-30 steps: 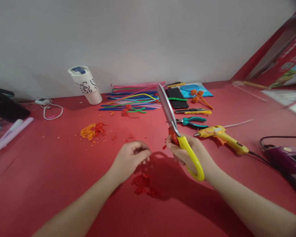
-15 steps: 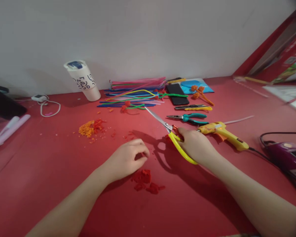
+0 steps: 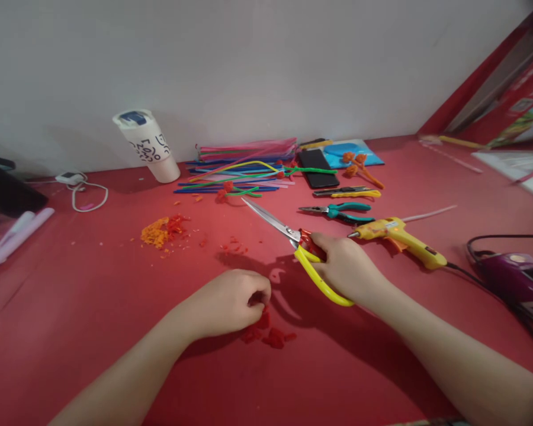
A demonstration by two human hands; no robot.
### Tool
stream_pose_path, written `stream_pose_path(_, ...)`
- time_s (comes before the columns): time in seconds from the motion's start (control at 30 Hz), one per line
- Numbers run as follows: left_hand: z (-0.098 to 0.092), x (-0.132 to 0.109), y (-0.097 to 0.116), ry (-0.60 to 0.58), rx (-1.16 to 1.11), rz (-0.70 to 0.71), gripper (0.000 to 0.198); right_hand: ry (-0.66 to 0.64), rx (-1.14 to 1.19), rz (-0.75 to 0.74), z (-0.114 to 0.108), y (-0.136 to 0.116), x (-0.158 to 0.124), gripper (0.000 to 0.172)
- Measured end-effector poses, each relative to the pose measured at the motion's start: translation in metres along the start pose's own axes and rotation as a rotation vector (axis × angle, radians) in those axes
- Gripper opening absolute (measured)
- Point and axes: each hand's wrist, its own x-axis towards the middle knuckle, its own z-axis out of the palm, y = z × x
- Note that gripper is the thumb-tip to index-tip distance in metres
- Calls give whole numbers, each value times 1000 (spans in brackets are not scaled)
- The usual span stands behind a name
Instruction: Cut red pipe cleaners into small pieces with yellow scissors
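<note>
My right hand (image 3: 349,265) is wrapped round a pair of scissors (image 3: 322,283) with yellow handles and closed metal blades that point up and to the left. Something red and shiny shows beside the scissors' pivot, under my fingers. My left hand (image 3: 231,300) is curled, thumb and fingers together, at the back of a small pile of fuzzy red pieces (image 3: 275,338). Its fingertips meet the pile, and whatever they pinch is hidden. Farther back lies a heap of orange and red trimmings (image 3: 156,233), with more red bits (image 3: 235,245) scattered to its right.
Along the wall lie coloured pipe cleaners (image 3: 244,168), a phone (image 3: 318,168), an orange fuzzy flower (image 3: 357,165) and a utility knife (image 3: 350,193). Teal pliers (image 3: 346,210) and a corded yellow glue gun (image 3: 404,242) lie right. A white tumbler (image 3: 153,151) stands back left.
My left hand has come down and closer to the red pile, its fingers curling tighter. My right hand has shifted left and slightly down with the scissors.
</note>
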Motion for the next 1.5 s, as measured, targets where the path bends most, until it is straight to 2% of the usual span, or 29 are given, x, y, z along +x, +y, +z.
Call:
stream_pose_path(0.17,0,2,-1,18,-289,-112,13,-65,196,3,3,-3,-2,14)
stream_pose_path(0.37,4,10,0,77,-772,-253,9,-404,681,-78,9,-21,-13,15)
stream_pose_path(0.47,5,11,0,128,-888,-266,13,-420,748,-62,12,-28,-18,14)
stream_pose_path(0.6,5,10,-1,140,-803,-233,10,-356,797,-14,12,-27,-17,6)
stream_pose_path(0.7,6,10,-1,145,-733,-225,10,-373,758,19,10,-24,-15,10)
stream_pose_path(0.87,8,14,0,180,-866,-251,12,-358,694,-20,13,-27,-17,16)
stream_pose_path(0.97,8,13,1,162,-868,-230,13,-320,722,-32,15,-29,-18,12)
stream_pose_path(1.1,6,8,2,132,-657,-191,11,-288,761,-3,12,-25,-16,4)
stream_pose_path(1.23,4,7,7,200,-414,-160,12,-352,699,-7,10,-20,-15,4)
stream_pose_path(1.33,2,9,12,251,-415,-157,14,-356,665,-48,14,-19,-16,6)
stream_pose_path(1.5,5,11,10,251,-415,-170,13,-320,660,-77,16,-22,-18,13)
